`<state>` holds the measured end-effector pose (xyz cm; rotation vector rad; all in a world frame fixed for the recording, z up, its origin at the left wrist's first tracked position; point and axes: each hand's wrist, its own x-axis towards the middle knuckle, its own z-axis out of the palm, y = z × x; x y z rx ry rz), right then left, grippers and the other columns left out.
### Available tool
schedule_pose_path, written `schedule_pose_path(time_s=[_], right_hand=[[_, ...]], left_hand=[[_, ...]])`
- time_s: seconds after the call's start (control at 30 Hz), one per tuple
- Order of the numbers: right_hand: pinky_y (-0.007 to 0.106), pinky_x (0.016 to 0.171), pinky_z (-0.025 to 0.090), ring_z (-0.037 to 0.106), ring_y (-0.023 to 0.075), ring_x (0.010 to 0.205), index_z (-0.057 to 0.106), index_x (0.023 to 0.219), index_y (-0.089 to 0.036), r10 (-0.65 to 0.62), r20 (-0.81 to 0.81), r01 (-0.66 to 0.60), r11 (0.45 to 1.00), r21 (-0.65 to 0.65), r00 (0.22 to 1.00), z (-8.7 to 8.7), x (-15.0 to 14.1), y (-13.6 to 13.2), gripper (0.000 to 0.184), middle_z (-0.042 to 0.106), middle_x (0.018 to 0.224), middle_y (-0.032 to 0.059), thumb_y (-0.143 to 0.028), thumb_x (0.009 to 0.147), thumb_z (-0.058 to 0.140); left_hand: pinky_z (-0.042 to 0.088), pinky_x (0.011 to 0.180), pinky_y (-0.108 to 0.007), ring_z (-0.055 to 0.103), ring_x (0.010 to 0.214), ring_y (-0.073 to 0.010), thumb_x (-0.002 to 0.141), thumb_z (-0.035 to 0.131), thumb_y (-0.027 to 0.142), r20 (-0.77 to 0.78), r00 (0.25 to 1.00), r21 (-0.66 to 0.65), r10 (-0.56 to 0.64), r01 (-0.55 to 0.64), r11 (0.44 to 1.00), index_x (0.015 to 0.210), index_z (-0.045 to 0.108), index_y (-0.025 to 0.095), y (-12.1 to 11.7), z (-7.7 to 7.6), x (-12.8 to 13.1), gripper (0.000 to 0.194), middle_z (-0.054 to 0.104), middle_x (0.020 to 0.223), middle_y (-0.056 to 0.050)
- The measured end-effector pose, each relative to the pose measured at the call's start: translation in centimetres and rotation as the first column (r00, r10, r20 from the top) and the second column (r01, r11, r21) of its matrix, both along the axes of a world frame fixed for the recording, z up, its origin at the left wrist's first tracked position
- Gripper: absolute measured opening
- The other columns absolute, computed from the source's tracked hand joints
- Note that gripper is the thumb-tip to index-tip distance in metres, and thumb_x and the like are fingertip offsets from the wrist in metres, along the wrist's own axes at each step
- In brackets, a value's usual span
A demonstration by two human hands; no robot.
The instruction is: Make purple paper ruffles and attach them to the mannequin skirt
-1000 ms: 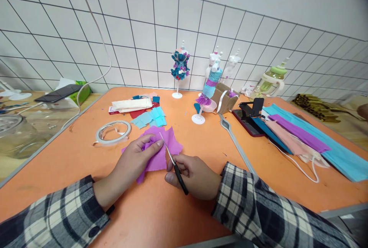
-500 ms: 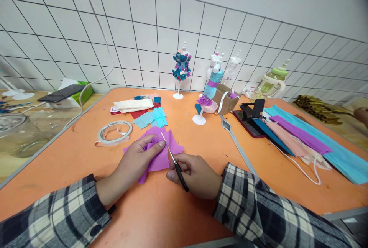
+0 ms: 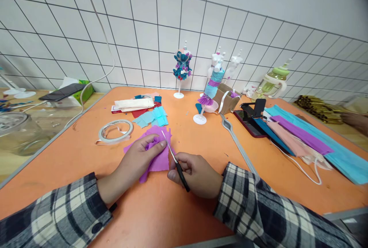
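Note:
My left hand [image 3: 143, 154] pinches a piece of crinkled purple crepe paper [image 3: 160, 160] between thumb and fingers, just above the orange table. Part of the paper is bunched under that hand and hidden. In my right hand [image 3: 197, 173] is a pair of small scissors [image 3: 180, 172] with black handles and slim silver blades, pointing up and away from me. The blades lie along the right edge of the purple paper, close to my left thumb. They look nearly closed. My right fingers are wrapped around the handles.
A roll of white tape [image 3: 100, 133] and light-blue paper pieces [image 3: 149, 118] lie beyond my left hand. Small dressed mannequins [image 3: 211, 87] stand at the back, near a brown paper bag [image 3: 227, 100]. Folded crepe paper [image 3: 313, 137] and a phone [image 3: 243, 125] lie at right.
The flap of purple paper that stuck out to the right of the scissor blades no longer shows there. My hands have hardly moved, and the view has shifted slightly.

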<state>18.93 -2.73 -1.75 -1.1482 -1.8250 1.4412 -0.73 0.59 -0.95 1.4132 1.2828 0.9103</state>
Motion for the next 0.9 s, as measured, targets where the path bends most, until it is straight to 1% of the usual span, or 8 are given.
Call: schedule_pose_path(time_s=[0.13,0.27,0.37,0.5,0.6,0.73,0.9], right_hand=[[0.023,0.052,0.026,0.034,0.0095,0.057,0.051,0.079,-0.022,-0.004,0.009,0.004,1.000,0.020,1.000,0.06,0.03,-0.05,0.029,0.038,0.061,-0.0076,-0.042,0.084,0.070],[0.023,0.051,0.025,0.032,0.0095,0.056,0.051,0.078,-0.022,0.003,-0.001,-0.003,1.000,0.008,1.000,0.22,0.05,-0.04,0.031,0.036,0.059,-0.0080,-0.044,0.083,0.072],[0.023,0.052,0.026,0.032,0.0097,0.055,0.052,0.079,-0.022,0.000,0.010,0.000,1.000,0.010,1.000,0.21,0.07,-0.04,0.031,0.037,0.059,-0.0080,-0.046,0.084,0.071],[0.023,0.054,0.027,0.037,0.0102,0.059,0.055,0.084,-0.022,-0.004,0.028,0.002,0.999,0.051,1.000,-0.08,0.15,-0.08,0.029,0.041,0.062,-0.0066,-0.047,0.086,0.068],[0.023,0.054,0.026,0.037,0.0102,0.059,0.055,0.083,-0.022,-0.001,0.028,-0.001,0.998,0.066,1.000,-0.26,0.20,-0.10,0.030,0.042,0.062,-0.0065,-0.048,0.086,0.069],[0.023,0.054,0.027,0.036,0.0098,0.058,0.054,0.081,-0.021,-0.005,0.029,0.004,0.999,0.054,1.000,-0.17,0.19,-0.10,0.031,0.042,0.061,-0.0069,-0.049,0.086,0.069],[0.023,0.055,0.029,0.039,0.0099,0.059,0.054,0.085,-0.021,0.006,0.007,-0.006,1.000,0.031,1.000,-0.01,0.15,-0.08,0.031,0.045,0.062,-0.0068,-0.049,0.086,0.068]], left_hand=[[0.039,0.053,-0.023,0.048,0.058,-0.0137,0.079,0.067,0.058,-0.010,1.000,0.018,-0.002,0.002,1.000,0.079,0.060,0.020,-0.05,0.27,0.04,0.038,0.056,0.068,0.003],[0.040,0.055,-0.024,0.049,0.060,-0.0143,0.078,0.066,0.058,-0.023,1.000,0.029,0.007,-0.007,1.000,0.080,0.062,0.019,-0.04,0.47,0.09,0.039,0.057,0.070,0.002],[0.039,0.053,-0.024,0.048,0.057,-0.0140,0.078,0.066,0.060,-0.029,1.000,0.011,0.008,-0.007,1.000,0.082,0.062,0.020,-0.10,0.57,0.18,0.041,0.057,0.068,0.003],[0.037,0.051,-0.024,0.047,0.055,-0.0138,0.076,0.068,0.058,-0.019,1.000,0.010,-0.001,0.001,1.000,0.076,0.060,0.020,-0.27,0.82,0.32,0.039,0.055,0.064,0.003],[0.036,0.051,-0.023,0.046,0.056,-0.0136,0.076,0.068,0.057,-0.033,0.999,0.015,-0.003,0.003,1.000,0.075,0.060,0.019,-0.33,0.88,0.37,0.039,0.054,0.064,0.003],[0.039,0.054,-0.024,0.049,0.060,-0.0147,0.076,0.067,0.059,-0.027,1.000,0.002,-0.010,0.010,1.000,0.077,0.060,0.020,-0.22,0.73,0.37,0.040,0.056,0.068,0.002],[0.034,0.048,-0.023,0.045,0.054,-0.0133,0.075,0.068,0.058,-0.047,0.999,-0.012,-0.018,0.018,1.000,0.078,0.060,0.020,-0.18,0.73,0.39,0.039,0.052,0.063,0.004]])
